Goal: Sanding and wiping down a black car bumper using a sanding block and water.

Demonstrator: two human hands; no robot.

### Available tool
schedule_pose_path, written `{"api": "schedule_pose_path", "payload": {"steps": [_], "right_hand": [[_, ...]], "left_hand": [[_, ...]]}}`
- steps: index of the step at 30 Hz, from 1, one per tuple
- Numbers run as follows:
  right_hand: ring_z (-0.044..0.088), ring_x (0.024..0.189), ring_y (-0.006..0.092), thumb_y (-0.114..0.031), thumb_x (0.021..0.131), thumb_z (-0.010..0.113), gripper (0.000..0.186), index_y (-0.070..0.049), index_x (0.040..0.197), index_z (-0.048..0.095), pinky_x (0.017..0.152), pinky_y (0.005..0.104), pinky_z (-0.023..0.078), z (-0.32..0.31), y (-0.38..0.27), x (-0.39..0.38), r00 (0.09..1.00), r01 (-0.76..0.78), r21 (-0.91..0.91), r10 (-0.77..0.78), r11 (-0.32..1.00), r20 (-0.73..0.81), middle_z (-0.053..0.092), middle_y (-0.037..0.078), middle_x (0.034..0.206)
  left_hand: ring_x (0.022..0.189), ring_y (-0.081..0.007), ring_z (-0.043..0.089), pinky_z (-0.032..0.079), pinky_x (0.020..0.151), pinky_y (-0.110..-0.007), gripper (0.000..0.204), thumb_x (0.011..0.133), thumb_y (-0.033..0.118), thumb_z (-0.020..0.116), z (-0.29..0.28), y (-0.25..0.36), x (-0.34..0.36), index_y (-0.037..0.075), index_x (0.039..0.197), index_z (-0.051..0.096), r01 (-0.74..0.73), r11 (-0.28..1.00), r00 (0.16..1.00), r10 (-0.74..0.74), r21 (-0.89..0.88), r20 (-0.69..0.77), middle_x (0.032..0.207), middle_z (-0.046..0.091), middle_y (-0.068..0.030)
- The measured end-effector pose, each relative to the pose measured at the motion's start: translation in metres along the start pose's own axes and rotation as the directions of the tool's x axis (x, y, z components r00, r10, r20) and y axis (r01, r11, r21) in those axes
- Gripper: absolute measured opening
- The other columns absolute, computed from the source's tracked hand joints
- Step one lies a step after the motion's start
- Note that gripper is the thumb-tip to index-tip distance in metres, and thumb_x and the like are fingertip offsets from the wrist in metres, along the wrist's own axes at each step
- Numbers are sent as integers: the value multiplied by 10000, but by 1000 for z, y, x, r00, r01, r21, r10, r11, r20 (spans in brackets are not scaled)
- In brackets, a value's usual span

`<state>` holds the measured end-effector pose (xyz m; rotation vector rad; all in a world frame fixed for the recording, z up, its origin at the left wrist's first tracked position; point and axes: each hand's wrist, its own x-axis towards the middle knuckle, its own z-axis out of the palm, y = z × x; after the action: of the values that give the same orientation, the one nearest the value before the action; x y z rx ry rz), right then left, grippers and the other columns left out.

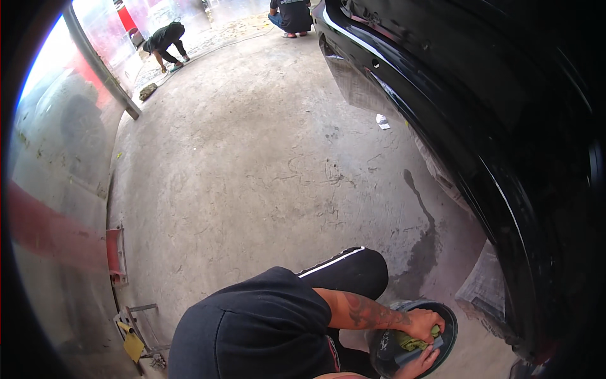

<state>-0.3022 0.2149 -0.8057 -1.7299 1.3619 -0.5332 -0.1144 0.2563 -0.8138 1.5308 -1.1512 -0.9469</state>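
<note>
Over a round dark bucket [449,346] at the lower right, my two hands work close together. My left hand [427,324], at the end of a tattooed forearm, is closed on a crumpled green cloth [410,343]. My right hand [416,364] grips a flat grey-blue block [413,355], its thumb side and fingers partly showing. The cloth lies against the block, both above the bucket's dark inside. Beside the bucket are my bent knee and dark trousers [356,271] with a white stripe.
A glossy black car body [505,145] curves along the right, with clear plastic sheeting [485,284] at its lower edge. A wet streak [424,246] marks the concrete floor [252,177]. Two people [167,44] crouch far off. A metal pole [101,60] and small stand [142,328] are left.
</note>
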Motion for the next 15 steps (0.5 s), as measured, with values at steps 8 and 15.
{"api": "schedule_pose_path", "payload": {"steps": [8,15], "right_hand": [[575,1196,375,-450,1042,578,637,93,1375,551,1035,446,443,2,-16,-10,999,-52,-97,51,994,-9,598,276,1353],[538,1324,409,-512,1001,626,724,62,1434,543,1109,468,417,-9,-9,-8,991,-131,-83,132,988,10,542,284,1464]], "left_hand": [[1074,-386,685,538,909,-485,494,706,307,791,7,-9,2,122,1158,715,23,999,1000,-24,22,10,1077,738,-173],[1031,-387,703,547,893,-482,521,726,320,772,15,-18,4,97,1191,697,15,1000,996,-13,-20,85,1044,745,-193]]}}
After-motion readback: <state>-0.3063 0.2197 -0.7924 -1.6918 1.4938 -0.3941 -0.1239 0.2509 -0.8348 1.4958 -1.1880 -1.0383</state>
